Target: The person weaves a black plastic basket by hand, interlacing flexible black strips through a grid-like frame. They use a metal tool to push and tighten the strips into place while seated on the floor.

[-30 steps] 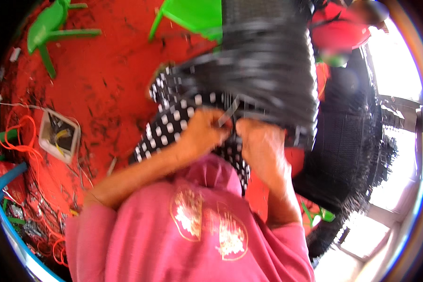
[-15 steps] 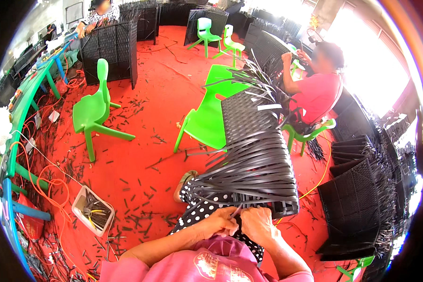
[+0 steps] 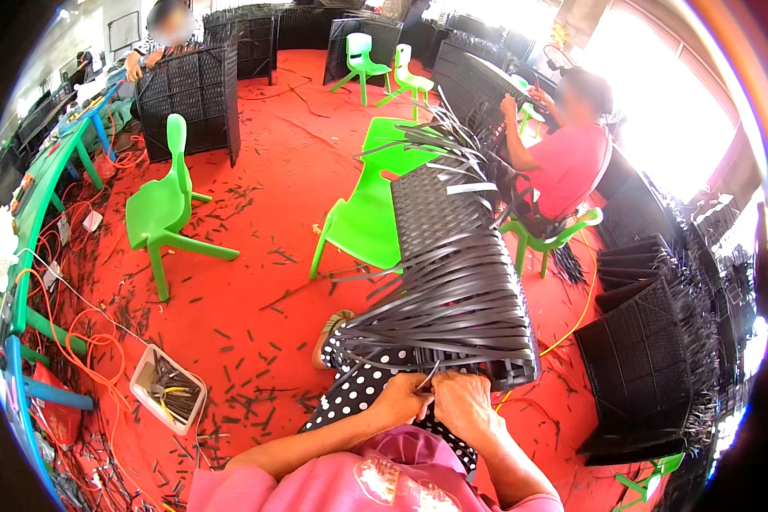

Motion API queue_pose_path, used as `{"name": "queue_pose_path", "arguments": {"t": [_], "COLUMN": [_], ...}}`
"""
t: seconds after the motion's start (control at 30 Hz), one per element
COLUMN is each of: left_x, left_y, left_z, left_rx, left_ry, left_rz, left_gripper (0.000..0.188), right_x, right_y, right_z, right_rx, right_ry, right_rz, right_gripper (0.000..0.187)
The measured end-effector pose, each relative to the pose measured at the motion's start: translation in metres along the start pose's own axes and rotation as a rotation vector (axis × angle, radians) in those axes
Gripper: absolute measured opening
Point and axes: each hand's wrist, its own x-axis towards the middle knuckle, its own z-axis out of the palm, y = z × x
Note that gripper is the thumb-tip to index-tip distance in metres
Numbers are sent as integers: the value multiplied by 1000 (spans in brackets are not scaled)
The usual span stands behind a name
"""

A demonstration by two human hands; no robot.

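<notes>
A dark woven panel (image 3: 456, 282) of flat plastic strips is propped across the lap, at about six o'clock of the view, its loose strip ends fanning out to nine o'clock and twelve o'clock. Its lower edge is met by both hands. The left hand (image 3: 401, 398) is curled, its fingers pinched together on a thin grey strip (image 3: 429, 376) that rises toward the panel's edge. The right hand (image 3: 462, 403) lies just beside it, touching it, with fingers bent close against the same edge; whether anything is clamped in it cannot be told. A polka-dot skirt (image 3: 358, 384) is seen beneath the panel.

On the red floor (image 3: 264, 213), littered with short dark offcuts, a green chair (image 3: 166, 209) stands at nine o'clock and another green chair (image 3: 371, 213) just behind the panel. A white tray (image 3: 166, 388) of tools lies at eight o'clock. A person in a red shirt (image 3: 572, 166) is seated at two o'clock, and finished woven baskets (image 3: 648, 367) are stacked at four o'clock.
</notes>
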Motion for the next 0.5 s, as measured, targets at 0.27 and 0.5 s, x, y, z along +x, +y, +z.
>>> {"name": "queue_pose_path", "arguments": {"t": [0.27,0.5], "left_x": [-17,-75], "left_y": [-12,-8], "left_z": [-39,-167], "left_rx": [-152,-5], "left_ry": [-15,87], "left_rz": [-92,-378], "left_gripper": [13,9], "right_x": [-15,-44], "right_y": [0,42], "right_z": [-14,-19], "right_rx": [218,230], "right_ry": [219,846], "right_rz": [-141,63], "right_gripper": [11,17]}}
